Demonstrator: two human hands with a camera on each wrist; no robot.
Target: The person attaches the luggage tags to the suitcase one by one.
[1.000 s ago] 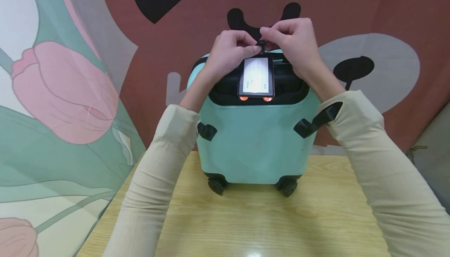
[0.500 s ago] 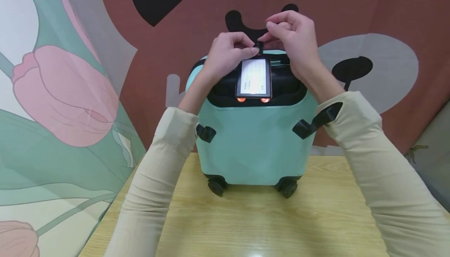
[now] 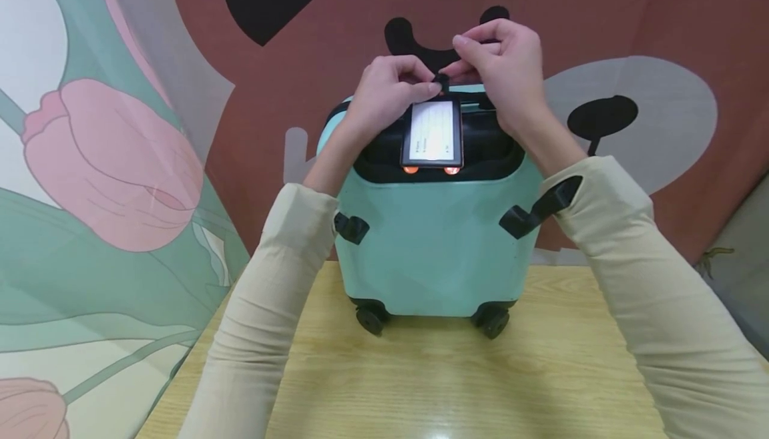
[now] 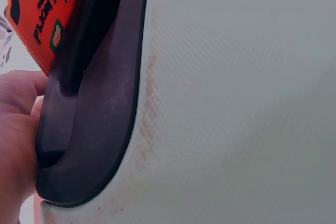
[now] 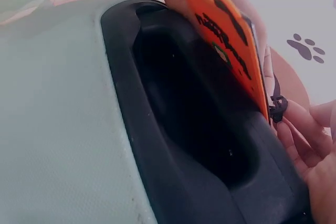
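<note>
Nearest the viewer, a wooden counter (image 3: pixel 432 385) carries a small mint-green suitcase (image 3: pixel 435 239) standing upright on its black wheels (image 3: pixel 369 319), near the counter's far edge. Both cream sleeves (image 3: pixel 270 305) reach forward past the case's sides.

On the case's top, a luggage tag (image 3: pixel 434 133) lies over the black handle recess (image 3: pixel 384 155), its card window facing up; the wrist views show its other face is orange with dark lettering.

At the tag's far end sits a thin black strap loop (image 3: pixel 442 81). The left hand (image 3: pixel 387 92) has its grip curled, fingertips pinching the loop at the tag's top. The right hand (image 3: pixel 504 65), raised slightly higher, also has its grip pinched on the strap, fingers curled.

Behind the case hangs a patterned backdrop (image 3: pixel 120 159) with pink tulips and dark red areas.
</note>
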